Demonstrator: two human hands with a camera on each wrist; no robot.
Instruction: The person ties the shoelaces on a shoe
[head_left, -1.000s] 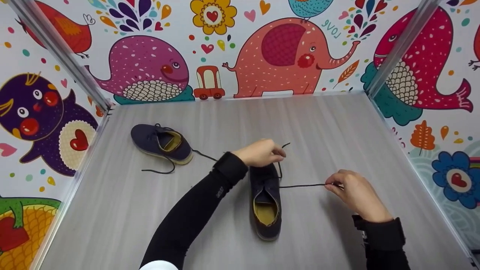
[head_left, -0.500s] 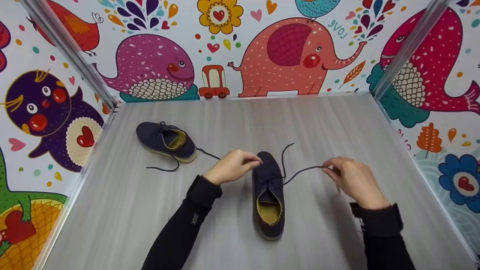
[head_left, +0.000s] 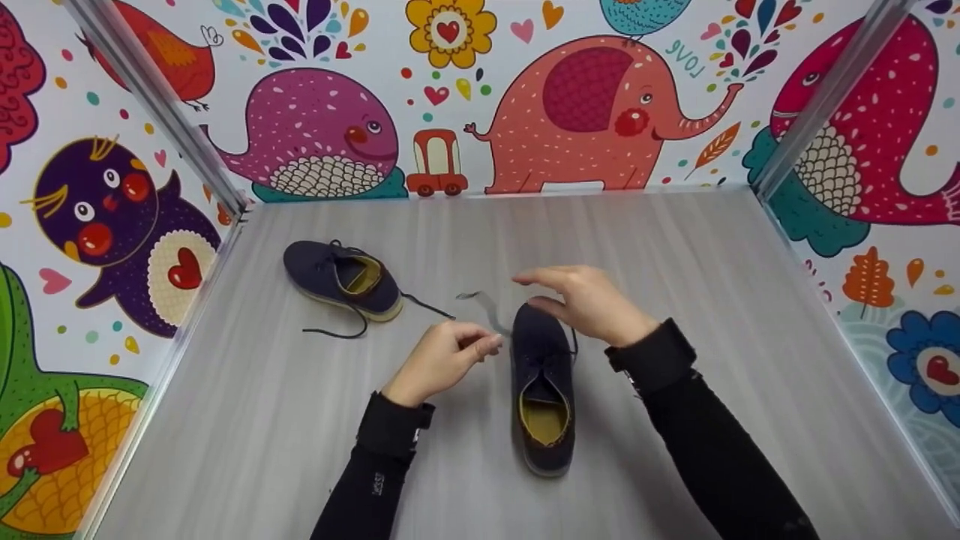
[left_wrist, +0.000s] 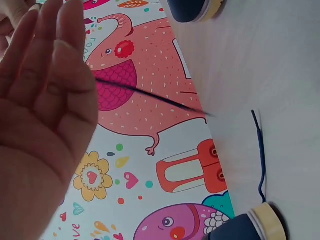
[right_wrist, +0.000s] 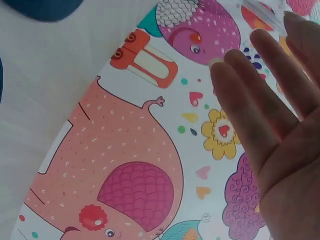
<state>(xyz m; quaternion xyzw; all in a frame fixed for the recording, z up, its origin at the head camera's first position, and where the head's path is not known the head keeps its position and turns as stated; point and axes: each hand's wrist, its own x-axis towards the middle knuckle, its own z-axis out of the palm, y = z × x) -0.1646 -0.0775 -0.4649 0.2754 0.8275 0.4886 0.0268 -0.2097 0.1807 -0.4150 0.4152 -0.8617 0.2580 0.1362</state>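
A dark navy lace-up shoe [head_left: 541,352] with a yellow insole lies toe-away in the middle of the grey floor. Left of its toe, my left hand [head_left: 439,364] pinches a shoelace between thumb and forefinger. The lace's loose length is blurred by motion in the head view, and in the left wrist view the dark shoelace [left_wrist: 155,96] sticks out past the thumb. My right hand [head_left: 596,304] hovers over the toe with straight fingers and holds nothing; the right wrist view shows its bare palm [right_wrist: 300,160]. Another lace end [head_left: 574,341] lies along the shoe's right side.
The matching shoe [head_left: 341,279] rests farther back on the left, angled, its laces trailing on the grey wood-look floor [head_left: 255,420]. Walls printed with cartoon animals, such as an elephant [head_left: 577,127], enclose the floor, with metal strips [head_left: 825,97] at the corners.
My right hand has let go of the lace it held out to the right and swung left over the toe. My left hand moved left off the toe and now holds a lace.
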